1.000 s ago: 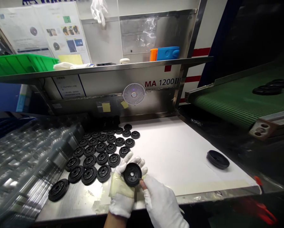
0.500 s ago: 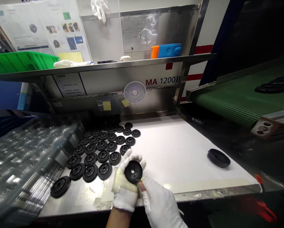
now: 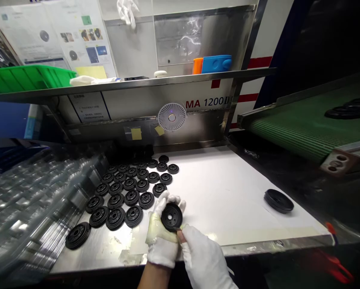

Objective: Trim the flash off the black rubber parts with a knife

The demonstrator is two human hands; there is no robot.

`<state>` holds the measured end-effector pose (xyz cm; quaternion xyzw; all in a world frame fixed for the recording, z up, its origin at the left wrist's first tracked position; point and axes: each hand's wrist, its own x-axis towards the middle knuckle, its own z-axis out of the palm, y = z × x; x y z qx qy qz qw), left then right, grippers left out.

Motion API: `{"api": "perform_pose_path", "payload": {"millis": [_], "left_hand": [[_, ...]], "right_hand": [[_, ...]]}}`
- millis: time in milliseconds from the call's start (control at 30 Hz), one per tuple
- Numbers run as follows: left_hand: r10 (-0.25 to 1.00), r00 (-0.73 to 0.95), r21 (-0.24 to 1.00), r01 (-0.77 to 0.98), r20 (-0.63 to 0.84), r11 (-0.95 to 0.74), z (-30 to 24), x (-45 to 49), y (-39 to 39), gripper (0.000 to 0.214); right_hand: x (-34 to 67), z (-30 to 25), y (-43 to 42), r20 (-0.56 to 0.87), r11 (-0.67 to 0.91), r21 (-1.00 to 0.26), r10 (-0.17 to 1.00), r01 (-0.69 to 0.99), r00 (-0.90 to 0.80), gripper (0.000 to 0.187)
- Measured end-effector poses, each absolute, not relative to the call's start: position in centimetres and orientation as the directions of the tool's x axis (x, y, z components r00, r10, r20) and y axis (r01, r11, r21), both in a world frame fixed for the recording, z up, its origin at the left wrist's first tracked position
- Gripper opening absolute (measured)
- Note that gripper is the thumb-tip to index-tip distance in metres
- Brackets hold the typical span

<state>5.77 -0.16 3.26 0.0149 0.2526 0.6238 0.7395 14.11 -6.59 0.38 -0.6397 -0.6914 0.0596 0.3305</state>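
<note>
- The steel bench (image 3: 108, 253) ends at a front edge just below both hands; the white sheet (image 3: 228, 188) to the right of them lies bare as far as a lone black part (image 3: 278, 200) near its right edge.
- Room is tight to the left; rows of black discs (image 3: 132, 188) lie just beside the left hand (image 3: 162, 239), and stacked clear trays (image 3: 32, 200) crowd the bench's left side beyond them.
- A low shelf (image 3: 138, 85) overhangs the back of the bench; a green conveyor (image 3: 303, 124) stands well apart to the right.
- The left hand, gloved, is clamped on one black disc (image 3: 171, 216), fingers spread behind it and thumb at its lower left, holding it above the sheet's near left corner.
- The right hand (image 3: 202, 257), gloved, sits just below and right of the disc; its fingers are pinched together on a thin tool (image 3: 176, 229), whose tip touches the disc's lower rim.
- The disc is round, so it has no long side; its flat face with the centre hole is turned up towards the camera, slightly tilted.
</note>
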Motion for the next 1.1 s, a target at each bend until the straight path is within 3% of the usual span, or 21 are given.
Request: {"api": "perform_pose_path", "payload": {"millis": [133, 333, 467, 567, 667, 933, 1100], "left_hand": [[0.922, 0.214, 0.366, -0.87, -0.321, 0.33, 3.4, 5.2, -0.9, 0.021], [0.951, 0.131, 0.308, -0.926, -0.281, 0.218, 2.9, 5.8, 0.1, 0.004], [0.956, 0.077, 0.312, -0.935, -0.284, 0.168, 2.9, 5.9, 0.2, 0.008], [0.942, 0.154, 0.367, -0.892, -0.298, 0.262, 3.1, 5.5, -0.3, 0.016], [0.921, 0.242, 0.336, -0.877, -0.306, 0.342, 3.3, 5.2, -0.6, 0.019], [0.91, 0.117, 0.247, -0.941, -0.398, 0.229, 2.9, 5.8, 0.0, 0.01], [0.929, 0.049, 0.248, -0.957, -0.367, 0.149, 2.6, 5.3, 0.2, 0.012]], "right_hand": [[14.9, 0.5, -6.4, 0.356, 0.162, -0.526, 0.933, 0.835, 0.043, 0.022], [14.3, 0.0, -6.7, 0.373, 0.149, -0.468, 0.927, 0.871, 0.042, 0.026], [13.7, -0.2, -6.8, 0.385, 0.179, -0.474, 0.923, 0.862, 0.02, 0.026], [14.0, -0.3, -6.7, 0.383, 0.179, -0.479, 0.924, 0.859, 0.021, 0.025], [14.7, -0.2, -6.6, 0.366, 0.169, -0.51, 0.93, 0.844, 0.035, 0.022], [13.8, -0.2, -7.0, 0.379, 0.169, -0.487, 0.925, 0.857, 0.033, 0.03], [14.0, 0.1, -7.1, 0.286, 0.172, -0.651, 0.958, 0.739, 0.029, 0.03]]}}
